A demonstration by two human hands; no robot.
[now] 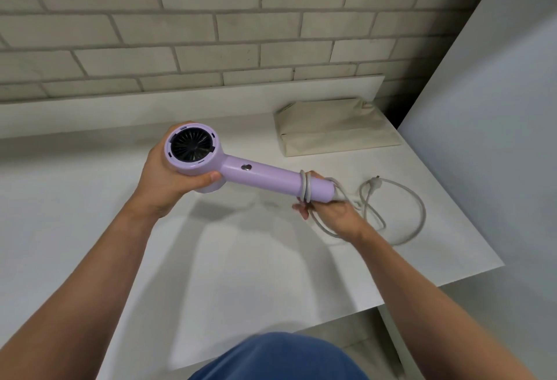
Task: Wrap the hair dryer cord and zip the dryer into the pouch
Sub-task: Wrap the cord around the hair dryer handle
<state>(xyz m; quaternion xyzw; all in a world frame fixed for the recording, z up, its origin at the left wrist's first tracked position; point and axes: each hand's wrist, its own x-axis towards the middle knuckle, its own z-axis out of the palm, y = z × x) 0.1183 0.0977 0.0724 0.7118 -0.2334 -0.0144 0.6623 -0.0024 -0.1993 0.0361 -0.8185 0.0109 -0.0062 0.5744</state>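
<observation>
Left hand (168, 174) is clamping the dryer (211, 165) head steady, so right hand (328, 213) is pinching cord (401, 198), looping the handle (pouch (337, 129) waiting behind).

Head-worn wide view, forward and down, close over table (90, 229)

Pale brick wall (211, 17) behind a white table (241, 259) — a plain white panel (497, 108) stands at its right.

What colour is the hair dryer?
The hair dryer is light purple, with a black grille on its round end. The head view shows it.
</observation>
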